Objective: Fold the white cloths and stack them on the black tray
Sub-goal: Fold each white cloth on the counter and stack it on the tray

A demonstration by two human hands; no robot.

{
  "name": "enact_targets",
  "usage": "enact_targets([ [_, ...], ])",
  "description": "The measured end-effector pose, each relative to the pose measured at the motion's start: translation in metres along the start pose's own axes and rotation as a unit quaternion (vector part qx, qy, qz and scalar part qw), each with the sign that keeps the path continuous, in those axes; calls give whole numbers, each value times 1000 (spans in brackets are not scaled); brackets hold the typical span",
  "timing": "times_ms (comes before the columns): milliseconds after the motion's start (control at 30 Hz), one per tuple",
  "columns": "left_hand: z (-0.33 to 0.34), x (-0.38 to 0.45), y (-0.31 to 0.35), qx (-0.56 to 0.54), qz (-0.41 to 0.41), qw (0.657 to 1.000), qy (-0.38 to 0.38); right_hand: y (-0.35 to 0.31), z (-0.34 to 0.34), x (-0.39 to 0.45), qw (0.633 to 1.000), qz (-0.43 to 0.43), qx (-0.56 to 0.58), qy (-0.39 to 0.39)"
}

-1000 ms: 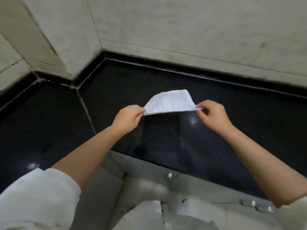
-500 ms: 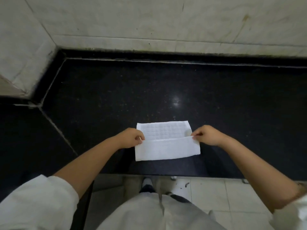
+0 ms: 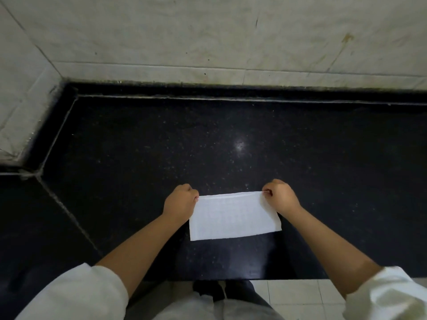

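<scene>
while the cloth (image 3: 233, 217) lay flat on the black counter (image 3: 143, 144) near its front edge, the left hand (image 3: 179, 202) pinched its far left corner and the right hand (image 3: 280, 197) pinched the far right, fingers curled tight. to fold well, the top layer's corners likely wanted matching to those beneath before pressing the crease. bare counter stretched behind to the wall (image 3: 208, 31) and to both sides; the front edge sat close. no tray was in view.

Black speckled stone counter (image 3: 231, 139) against pale tiled wall, folded white cloth (image 3: 233, 218) lying near its front edge
</scene>
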State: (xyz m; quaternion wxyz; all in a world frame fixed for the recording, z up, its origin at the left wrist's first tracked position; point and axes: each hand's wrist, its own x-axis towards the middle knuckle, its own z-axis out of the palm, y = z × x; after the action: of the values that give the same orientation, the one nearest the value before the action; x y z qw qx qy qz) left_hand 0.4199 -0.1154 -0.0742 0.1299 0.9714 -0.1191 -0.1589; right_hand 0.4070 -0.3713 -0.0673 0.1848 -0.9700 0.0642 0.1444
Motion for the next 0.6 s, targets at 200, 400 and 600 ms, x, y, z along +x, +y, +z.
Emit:
enact_targets([
  [200, 9, 8, -2, 52, 13, 998, -20, 4, 5, 6, 995, -53, -78, -26],
  [400, 12, 3, -5, 165, 88, 982, -21, 4, 7, 8, 984, -78, -144, -64],
  [600, -32, 4, -3, 192, 153, 967, 64, -5, -42, 19, 981, -173, -83, 28],
])
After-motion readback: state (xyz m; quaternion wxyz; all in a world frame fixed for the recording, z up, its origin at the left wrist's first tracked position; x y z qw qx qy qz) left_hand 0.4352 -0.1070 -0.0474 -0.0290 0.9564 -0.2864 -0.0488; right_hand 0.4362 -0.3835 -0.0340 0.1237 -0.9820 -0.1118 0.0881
